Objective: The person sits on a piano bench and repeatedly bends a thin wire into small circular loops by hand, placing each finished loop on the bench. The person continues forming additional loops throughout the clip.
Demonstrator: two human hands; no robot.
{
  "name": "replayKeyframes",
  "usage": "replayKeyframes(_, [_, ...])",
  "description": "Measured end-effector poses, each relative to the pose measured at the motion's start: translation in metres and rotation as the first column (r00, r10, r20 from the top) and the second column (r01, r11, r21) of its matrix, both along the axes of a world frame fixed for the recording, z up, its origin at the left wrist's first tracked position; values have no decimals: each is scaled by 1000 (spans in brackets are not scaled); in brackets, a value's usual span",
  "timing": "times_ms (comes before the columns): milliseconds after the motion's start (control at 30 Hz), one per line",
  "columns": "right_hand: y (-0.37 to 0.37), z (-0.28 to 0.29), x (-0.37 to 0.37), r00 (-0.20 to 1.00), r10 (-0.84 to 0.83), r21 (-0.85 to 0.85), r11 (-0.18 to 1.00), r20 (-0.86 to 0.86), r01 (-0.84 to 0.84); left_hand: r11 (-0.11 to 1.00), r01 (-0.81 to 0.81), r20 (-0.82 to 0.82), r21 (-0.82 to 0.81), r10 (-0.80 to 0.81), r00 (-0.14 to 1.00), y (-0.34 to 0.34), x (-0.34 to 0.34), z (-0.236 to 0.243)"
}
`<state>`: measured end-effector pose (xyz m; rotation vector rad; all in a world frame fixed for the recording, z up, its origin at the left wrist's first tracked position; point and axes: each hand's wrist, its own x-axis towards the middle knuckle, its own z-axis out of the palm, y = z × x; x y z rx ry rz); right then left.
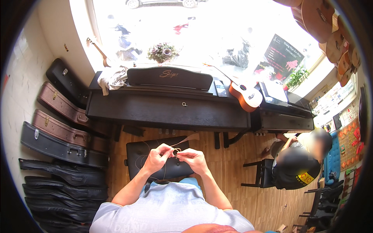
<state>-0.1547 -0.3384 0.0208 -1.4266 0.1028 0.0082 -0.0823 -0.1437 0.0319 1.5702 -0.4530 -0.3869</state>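
My left hand (158,158) and my right hand (194,159) meet in front of me, each with fingertips pinched on a small coil of thin, copper-coloured string (176,151). Long loose loops of the string trail below and left of my left hand, over a black padded bench (136,152). Just beyond my fingers a pale brown, flat strip (192,137) sticks out; whether it is paper cannot be made out. Ahead, a small pale ring-shaped piece (184,104) lies on the closed lid of a dark upright piano (155,106).
A white-topped ukulele (245,95), a tablet-like panel (220,88) and a grey cloth (113,79) rest on the piano. Instrument cases (58,141) line the left wall. On the right, another person (297,163) sits on a black chair (261,173). Guitars (316,19) hang upper right.
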Motion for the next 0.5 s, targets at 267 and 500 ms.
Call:
replayKeyframes(267, [14, 8, 0, 916, -144, -372, 882, 373, 291, 984, 72, -236, -162, -109, 966, 3, 3, 0])
replayKeyframes(500, [23, 2, -3, 933, -275, -178, 931, 232, 318, 977, 74, -305, -198, -133, 943, -1, 3, -1])
